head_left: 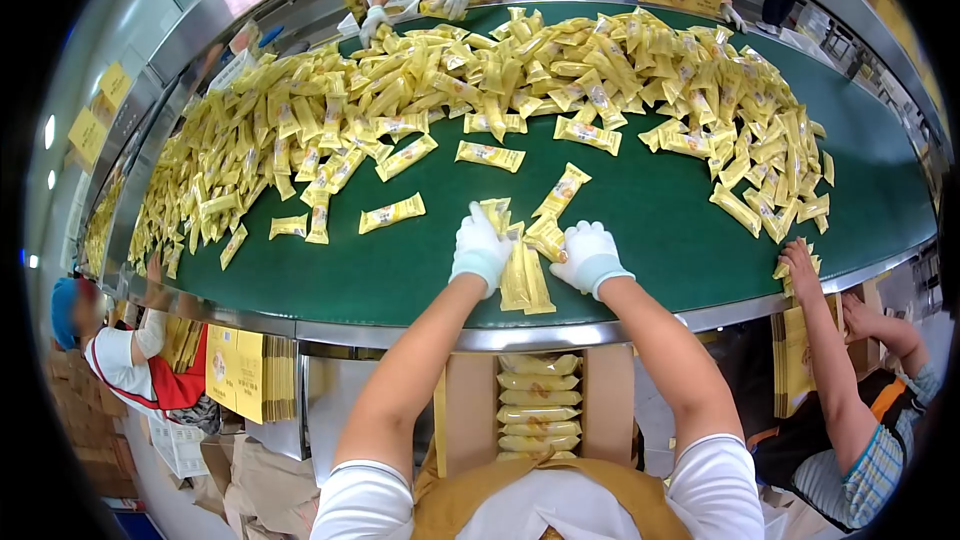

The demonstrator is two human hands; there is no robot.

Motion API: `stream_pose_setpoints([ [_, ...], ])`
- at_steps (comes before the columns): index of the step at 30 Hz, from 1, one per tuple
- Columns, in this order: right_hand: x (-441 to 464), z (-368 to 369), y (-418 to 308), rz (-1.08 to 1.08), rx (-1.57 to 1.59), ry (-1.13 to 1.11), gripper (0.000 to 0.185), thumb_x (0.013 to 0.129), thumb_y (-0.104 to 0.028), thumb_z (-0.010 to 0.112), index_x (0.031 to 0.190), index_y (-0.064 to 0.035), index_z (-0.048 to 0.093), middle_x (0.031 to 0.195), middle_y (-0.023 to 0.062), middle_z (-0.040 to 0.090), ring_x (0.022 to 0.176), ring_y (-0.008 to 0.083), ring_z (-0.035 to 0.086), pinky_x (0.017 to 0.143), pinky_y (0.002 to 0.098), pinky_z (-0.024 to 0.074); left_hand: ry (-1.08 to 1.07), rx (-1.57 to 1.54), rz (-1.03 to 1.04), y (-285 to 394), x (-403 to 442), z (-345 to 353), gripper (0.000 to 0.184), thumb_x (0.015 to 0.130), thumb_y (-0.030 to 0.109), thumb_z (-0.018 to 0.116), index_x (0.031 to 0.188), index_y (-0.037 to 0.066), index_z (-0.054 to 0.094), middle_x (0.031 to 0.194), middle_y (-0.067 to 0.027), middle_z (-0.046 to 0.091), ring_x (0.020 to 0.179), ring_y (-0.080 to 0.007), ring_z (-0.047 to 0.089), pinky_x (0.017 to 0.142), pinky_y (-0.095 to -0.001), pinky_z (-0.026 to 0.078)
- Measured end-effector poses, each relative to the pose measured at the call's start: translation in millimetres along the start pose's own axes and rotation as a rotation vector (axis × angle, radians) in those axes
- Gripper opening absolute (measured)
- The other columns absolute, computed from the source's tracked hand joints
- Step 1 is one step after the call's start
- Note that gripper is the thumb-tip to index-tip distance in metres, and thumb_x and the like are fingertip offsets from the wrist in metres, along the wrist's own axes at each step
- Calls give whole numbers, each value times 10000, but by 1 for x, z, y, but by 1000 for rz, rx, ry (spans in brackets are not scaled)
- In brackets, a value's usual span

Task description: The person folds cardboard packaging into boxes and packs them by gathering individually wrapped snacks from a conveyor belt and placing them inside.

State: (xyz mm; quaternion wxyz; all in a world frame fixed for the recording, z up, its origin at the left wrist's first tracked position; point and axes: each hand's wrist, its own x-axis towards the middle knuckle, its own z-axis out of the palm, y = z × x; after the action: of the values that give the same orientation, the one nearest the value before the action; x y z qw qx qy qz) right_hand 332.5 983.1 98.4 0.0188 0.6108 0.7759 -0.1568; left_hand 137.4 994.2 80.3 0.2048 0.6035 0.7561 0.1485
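My left hand, in a white glove, closes against the left side of a small cluster of yellow snack packets on the green conveyor belt. Two of those packets lie side by side, pointing toward me. My right hand, also gloved, has its fingers curled at the end of a tilted yellow packet on the cluster's right. Another packet lies just beyond it. Below the belt edge, an open cardboard box in front of my body holds a stack of several packets. Fingertips are partly hidden.
A large heap of yellow packets curves across the far side of the belt. A metal rim runs along the near edge. Co-workers stand opposite and on both sides; one person's hand is at packets on the right. Flattened yellow cartons stand lower left.
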Motion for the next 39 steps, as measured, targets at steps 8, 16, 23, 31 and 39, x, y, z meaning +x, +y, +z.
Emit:
stream_pose_setpoints([
  [8,-14,0,57,144,29,128,347,803,-158,727,1091,-20,595,1145,182,566,1071,360,597,906,440,545,-58,-59,-6,-13,-7,-4,635,803,374,763,1228,-32,521,1164,-283,614,1087,-416,618,959,-438,521],
  [16,-36,18,87,23,-62,261,378,788,-195,763,1077,-22,593,1092,158,583,1037,346,602,886,435,538,-270,263,-38,4,-5,-51,614,736,387,762,1182,-15,639,1206,-227,651,1111,-371,648,954,-407,543],
  [23,-57,32,84,-82,-51,476,488,729,-310,817,1045,-29,572,1009,147,619,942,341,622,794,440,521,102,512,335,-67,-24,-23,349,801,250,729,1044,51,576,1090,-146,622,1059,-313,623,935,-419,485],
  [31,-83,31,74,-281,-117,499,743,803,-294,696,1409,26,408,997,168,569,912,354,574,865,468,451,127,530,407,-64,-69,-25,834,859,444,697,1485,6,362,1283,-147,567,1179,-299,557,1036,-444,401],
  [39,-142,-42,67,-43,1479,85,585,892,-135,741,1328,57,401,1191,153,614,1035,160,627,899,289,517,160,-2,193,-146,-66,-48,801,790,319,818,1412,-16,441,1226,-178,593,1094,-359,607,962,-433,504],
])
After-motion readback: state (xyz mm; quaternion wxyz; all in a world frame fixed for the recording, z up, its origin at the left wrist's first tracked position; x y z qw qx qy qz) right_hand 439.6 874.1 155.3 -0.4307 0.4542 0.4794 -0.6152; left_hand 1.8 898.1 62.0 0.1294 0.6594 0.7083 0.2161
